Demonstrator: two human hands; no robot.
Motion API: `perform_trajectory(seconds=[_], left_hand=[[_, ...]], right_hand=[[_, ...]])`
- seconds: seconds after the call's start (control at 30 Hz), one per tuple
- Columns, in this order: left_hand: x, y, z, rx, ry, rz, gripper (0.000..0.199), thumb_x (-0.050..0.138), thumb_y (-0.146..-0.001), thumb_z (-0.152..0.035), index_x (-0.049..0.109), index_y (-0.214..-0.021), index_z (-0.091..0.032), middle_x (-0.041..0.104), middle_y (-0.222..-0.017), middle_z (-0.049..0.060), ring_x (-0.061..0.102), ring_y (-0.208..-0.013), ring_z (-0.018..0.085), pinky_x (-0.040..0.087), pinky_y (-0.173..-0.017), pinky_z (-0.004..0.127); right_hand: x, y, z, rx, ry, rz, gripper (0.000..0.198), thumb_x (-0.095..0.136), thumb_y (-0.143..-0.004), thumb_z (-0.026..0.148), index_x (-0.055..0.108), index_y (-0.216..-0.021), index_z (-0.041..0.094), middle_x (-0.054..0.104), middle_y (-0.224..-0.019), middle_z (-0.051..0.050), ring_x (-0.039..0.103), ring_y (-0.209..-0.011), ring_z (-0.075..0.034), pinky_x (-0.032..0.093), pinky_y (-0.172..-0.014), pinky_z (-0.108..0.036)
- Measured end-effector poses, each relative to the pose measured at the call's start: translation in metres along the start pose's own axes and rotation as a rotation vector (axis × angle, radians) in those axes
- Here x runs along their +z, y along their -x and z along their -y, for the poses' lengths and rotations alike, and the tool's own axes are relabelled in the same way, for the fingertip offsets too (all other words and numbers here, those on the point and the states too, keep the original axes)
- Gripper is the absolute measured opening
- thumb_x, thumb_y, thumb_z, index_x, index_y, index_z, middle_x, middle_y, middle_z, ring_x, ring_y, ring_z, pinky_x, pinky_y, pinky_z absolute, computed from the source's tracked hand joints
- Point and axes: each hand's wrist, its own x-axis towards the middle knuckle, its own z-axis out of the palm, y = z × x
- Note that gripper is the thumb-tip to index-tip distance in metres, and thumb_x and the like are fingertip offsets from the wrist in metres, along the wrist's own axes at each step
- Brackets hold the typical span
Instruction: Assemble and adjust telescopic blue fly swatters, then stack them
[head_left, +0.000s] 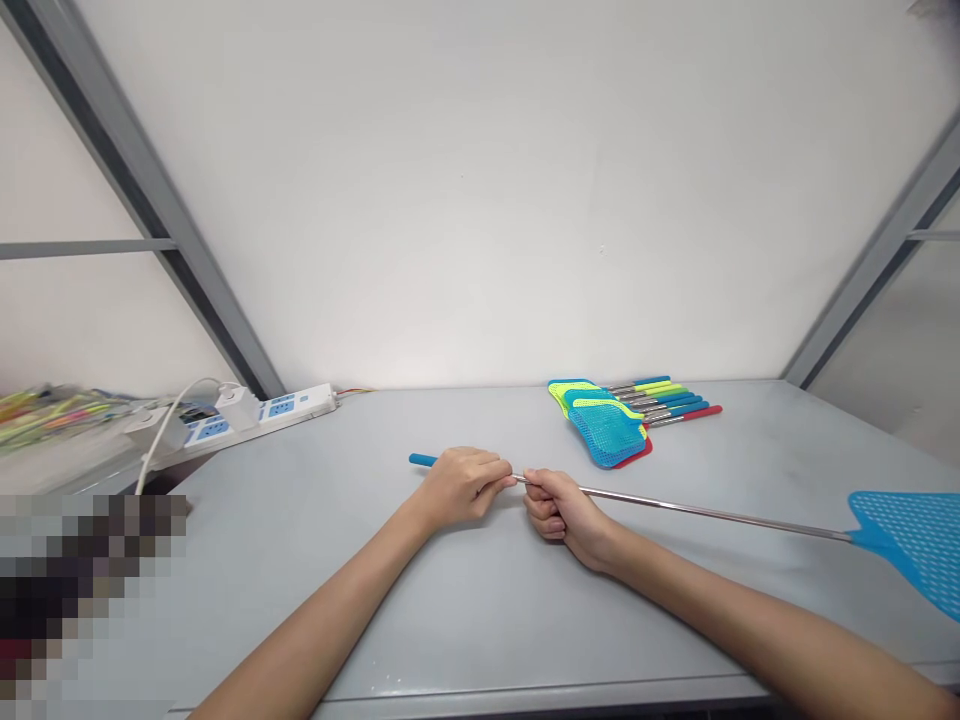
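Note:
A blue fly swatter (pixel 720 514) with a long extended metal telescopic rod lies across both hands. Its blue mesh head (pixel 919 545) reaches the right edge of the view, partly cut off. My left hand (pixel 466 486) is closed round the handle end, and the blue tip of the grip (pixel 422 460) sticks out to its left. My right hand (pixel 559 512) is closed round the thin rod, a short gap away from the left. Between the two hands a bit of bare metal shows.
Several fly swatters (pixel 607 430) with blue, yellow-green and red heads lie stacked near the wall, their rods shortened. A white power strip (pixel 300 402) with plugs and a white cable (pixel 169 415) stands at the left. Colourful items (pixel 60 415) lie on a surface beyond it.

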Motion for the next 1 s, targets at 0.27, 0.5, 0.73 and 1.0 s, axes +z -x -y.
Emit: perform_trajectory(seconds=[0.27, 0.5, 0.73, 1.0], left_hand=[[-0.002, 0.001, 0.004, -0.014, -0.001, -0.019, 0.027, 0.033, -0.085, -0.026, 0.047, -0.064, -0.018, 0.043, -0.051, -0.003, 0.038, -0.047, 0.009, 0.025, -0.046, 0.022], [-0.005, 0.002, 0.006, -0.045, 0.011, -0.005, 0.027, 0.033, -0.085, -0.026, 0.046, -0.063, -0.018, 0.044, -0.051, -0.003, 0.037, -0.046, 0.009, 0.024, -0.046, 0.022], [-0.006, 0.004, 0.010, -0.058, 0.014, 0.012, 0.026, 0.033, -0.085, -0.026, 0.047, -0.064, -0.018, 0.045, -0.052, -0.003, 0.038, -0.047, 0.009, 0.025, -0.047, 0.021], [-0.001, 0.006, 0.007, -0.115, 0.063, 0.040, 0.028, 0.032, -0.085, -0.027, 0.048, -0.065, -0.018, 0.044, -0.054, -0.003, 0.038, -0.049, 0.009, 0.028, -0.050, 0.021]], right_hand=[[-0.004, 0.002, 0.001, -0.011, -0.018, 0.027, 0.033, 0.042, -0.074, 0.034, 0.023, -0.052, 0.019, 0.015, -0.043, 0.009, 0.011, -0.036, -0.004, 0.005, -0.037, -0.021], [-0.007, 0.002, 0.003, -0.011, -0.027, 0.035, 0.034, 0.043, -0.074, 0.034, 0.023, -0.051, 0.018, 0.016, -0.043, 0.009, 0.011, -0.036, -0.004, 0.005, -0.037, -0.020], [-0.010, 0.001, 0.002, -0.006, -0.043, 0.033, 0.033, 0.042, -0.075, 0.032, 0.023, -0.052, 0.019, 0.016, -0.043, 0.009, 0.011, -0.035, -0.004, 0.005, -0.037, -0.021], [-0.014, 0.003, 0.003, 0.025, -0.049, 0.033, 0.033, 0.043, -0.074, 0.033, 0.023, -0.053, 0.018, 0.017, -0.044, 0.009, 0.012, -0.036, -0.004, 0.006, -0.037, -0.020]])
